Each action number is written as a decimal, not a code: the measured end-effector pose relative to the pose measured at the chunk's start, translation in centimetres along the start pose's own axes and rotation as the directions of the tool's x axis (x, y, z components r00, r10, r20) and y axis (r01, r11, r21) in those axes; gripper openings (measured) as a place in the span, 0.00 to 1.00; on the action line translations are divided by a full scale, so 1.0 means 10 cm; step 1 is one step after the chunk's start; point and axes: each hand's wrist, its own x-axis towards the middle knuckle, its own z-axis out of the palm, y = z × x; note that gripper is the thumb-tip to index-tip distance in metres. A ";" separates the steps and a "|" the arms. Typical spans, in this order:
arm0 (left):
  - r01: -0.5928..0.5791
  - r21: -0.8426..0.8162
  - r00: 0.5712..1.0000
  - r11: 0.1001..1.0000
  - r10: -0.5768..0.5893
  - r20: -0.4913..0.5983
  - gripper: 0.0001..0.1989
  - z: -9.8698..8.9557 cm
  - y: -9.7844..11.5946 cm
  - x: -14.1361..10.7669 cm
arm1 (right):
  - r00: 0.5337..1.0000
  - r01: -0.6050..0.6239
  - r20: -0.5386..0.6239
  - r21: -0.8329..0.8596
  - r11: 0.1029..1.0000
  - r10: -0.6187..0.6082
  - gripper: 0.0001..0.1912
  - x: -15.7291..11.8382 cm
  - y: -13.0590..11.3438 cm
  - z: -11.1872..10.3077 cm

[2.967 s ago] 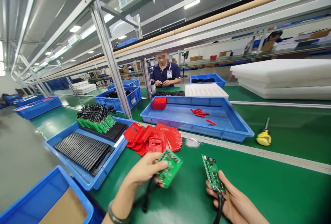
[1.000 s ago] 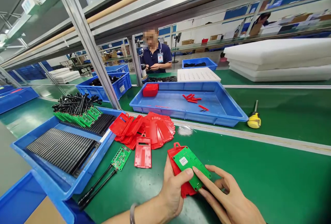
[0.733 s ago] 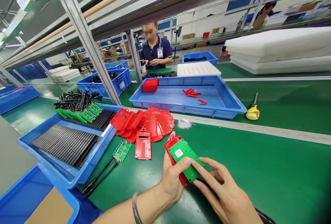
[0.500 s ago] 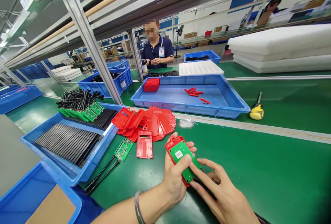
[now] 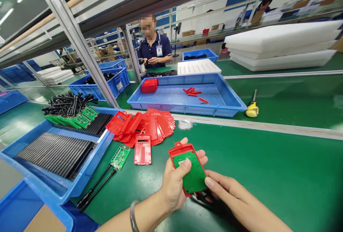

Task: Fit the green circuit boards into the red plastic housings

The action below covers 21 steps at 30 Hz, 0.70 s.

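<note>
A green circuit board (image 5: 194,174) lies in a red plastic case (image 5: 181,148). My left hand (image 5: 175,180) is wrapped round the case, its thumb pressing on the board over a white label. At the lower right corner, my right hand (image 5: 225,191) pinches the edge of the case and board; dark cables show beneath it. To the left, one red case part (image 5: 143,149) lies beside a pile of red parts (image 5: 158,124). Near them is another green board (image 5: 120,157) with two black leads.
A blue tray (image 5: 171,107) holds red pieces. The left blue tray (image 5: 66,189) holds black strips and boards with leads. A yellow screwdriver (image 5: 252,109) lies right. A person (image 5: 155,49) works across the bench, near white foam (image 5: 278,42).
My left thumb has moved up the board onto the label. The board now sits squarer in the case, and my right hand has shifted to its lower right edge. The view has shifted.
</note>
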 end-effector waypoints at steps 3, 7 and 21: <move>0.064 0.010 0.998 0.998 -0.064 0.014 0.35 0.02 -0.02 -0.03 | 0.998 -0.050 0.055 0.117 0.992 0.044 0.23 0.02 0.02 0.07; 0.044 0.040 0.999 0.998 -0.043 -0.008 0.38 0.01 -0.06 -0.04 | 0.997 -0.075 0.022 0.203 0.976 0.072 0.24 0.04 0.10 0.15; -0.002 0.271 0.997 0.962 0.024 -0.078 0.17 -0.03 0.16 0.10 | 0.998 -0.019 0.047 -0.236 0.972 0.031 0.24 0.01 0.10 0.03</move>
